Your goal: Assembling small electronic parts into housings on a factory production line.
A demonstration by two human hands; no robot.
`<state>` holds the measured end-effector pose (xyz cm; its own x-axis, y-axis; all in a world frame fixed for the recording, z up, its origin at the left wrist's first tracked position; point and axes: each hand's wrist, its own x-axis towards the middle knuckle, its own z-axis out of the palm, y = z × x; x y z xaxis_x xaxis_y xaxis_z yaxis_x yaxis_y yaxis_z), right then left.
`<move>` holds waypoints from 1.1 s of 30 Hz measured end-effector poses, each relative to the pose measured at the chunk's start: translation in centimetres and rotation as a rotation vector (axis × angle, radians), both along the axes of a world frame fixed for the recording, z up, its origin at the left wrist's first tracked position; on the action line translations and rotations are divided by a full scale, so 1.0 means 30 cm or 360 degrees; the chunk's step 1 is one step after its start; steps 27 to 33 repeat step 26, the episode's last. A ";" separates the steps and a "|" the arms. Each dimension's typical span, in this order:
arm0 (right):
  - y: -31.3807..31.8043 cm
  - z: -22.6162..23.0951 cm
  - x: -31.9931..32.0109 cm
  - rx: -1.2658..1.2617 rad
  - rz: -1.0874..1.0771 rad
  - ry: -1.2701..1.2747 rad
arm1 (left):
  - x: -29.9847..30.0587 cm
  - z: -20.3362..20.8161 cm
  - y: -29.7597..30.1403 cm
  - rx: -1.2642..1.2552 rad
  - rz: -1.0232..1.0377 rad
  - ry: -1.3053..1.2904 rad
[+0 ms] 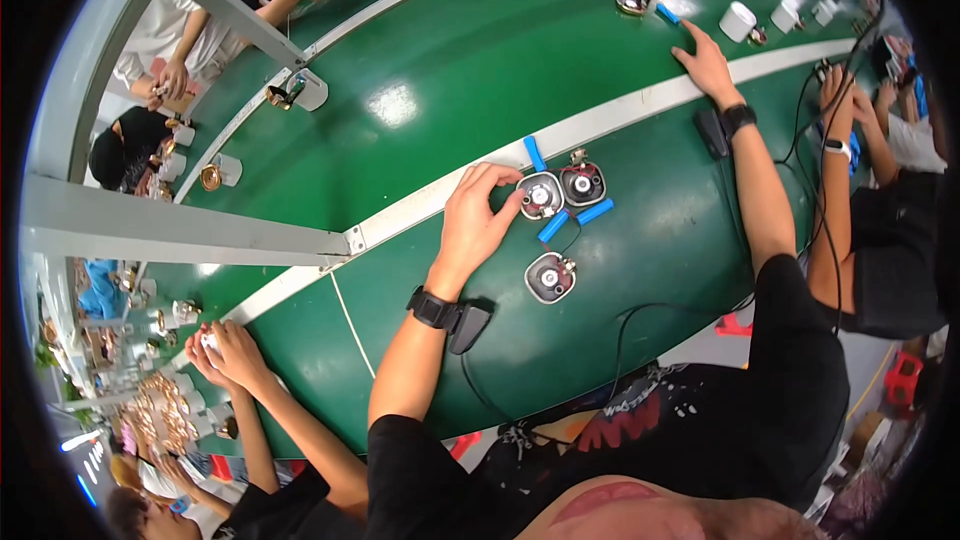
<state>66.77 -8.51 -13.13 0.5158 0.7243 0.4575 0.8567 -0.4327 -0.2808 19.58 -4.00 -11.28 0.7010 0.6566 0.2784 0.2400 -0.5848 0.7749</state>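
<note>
My left hand (478, 215) rests on the green bench with fingers curved and thumb apart. Its fingertips meet the left edge of a small speaker housing (540, 197), and I see no closed grip around it. A second open-faced speaker housing (583, 184) sits against the first, and a third housing (550, 278) lies nearer to me. Blue cylindrical cells lie around them: one cell (534, 153) behind, one cell (553, 227) and another cell (595, 212) in front. My right hand (708, 65) stretches over the belt, fingers spread, just short of a blue cell (667, 13) by a gold-rimmed speaker part (631, 4).
A white rail (640, 112) divides bench from green belt (480, 70). White cups, including one cup (738, 22), stand on the belt. A grey metal post (190, 230) crosses at left. Black cables (640, 310) trail over the bench. Co-workers sit on both sides and across.
</note>
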 end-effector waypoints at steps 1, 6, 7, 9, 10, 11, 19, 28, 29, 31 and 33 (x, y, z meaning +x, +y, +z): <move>0.006 0.031 0.002 -0.0127 -0.0004 0.0159 | 0.010 0.004 -0.003 0.0006 0.0021 0.0003; 0.042 0.035 -0.067 -0.0146 -0.0345 0.0073 | 0.002 0.000 -0.021 -0.0015 -0.0020 -0.0073; 0.058 0.015 -0.070 -0.0139 -0.0337 0.0079 | -0.002 -0.002 -0.024 -0.0007 -0.0013 -0.0067; 0.096 -0.031 -0.065 -0.0165 -0.0230 -0.0272 | -0.002 -0.008 -0.026 -0.0001 -0.0009 -0.0079; 0.101 -0.051 -0.047 -0.0180 -0.0184 -0.0448 | 0.007 -0.011 -0.024 0.0000 -0.0014 -0.0086; 0.106 -0.053 -0.048 -0.0170 -0.0170 -0.0434 | 0.003 -0.009 -0.021 0.0009 0.0000 -0.0072; 0.002 0.042 -0.267 0.0064 0.0390 0.0528 | -0.001 -0.006 -0.006 0.0017 0.0018 -0.0039; -0.139 0.004 -0.570 0.0411 0.1221 0.1587 | -0.011 -0.008 -0.015 -0.0057 0.0001 -0.0100; -0.139 0.004 -0.570 0.0411 0.1221 0.1587 | -0.011 -0.008 -0.015 -0.0057 0.0001 -0.0100; -0.139 0.004 -0.570 0.0411 0.1221 0.1587 | -0.011 -0.008 -0.015 -0.0057 0.0001 -0.0100; -0.139 0.004 -0.570 0.0411 0.1221 0.1587 | -0.011 -0.008 -0.015 -0.0057 0.0001 -0.0100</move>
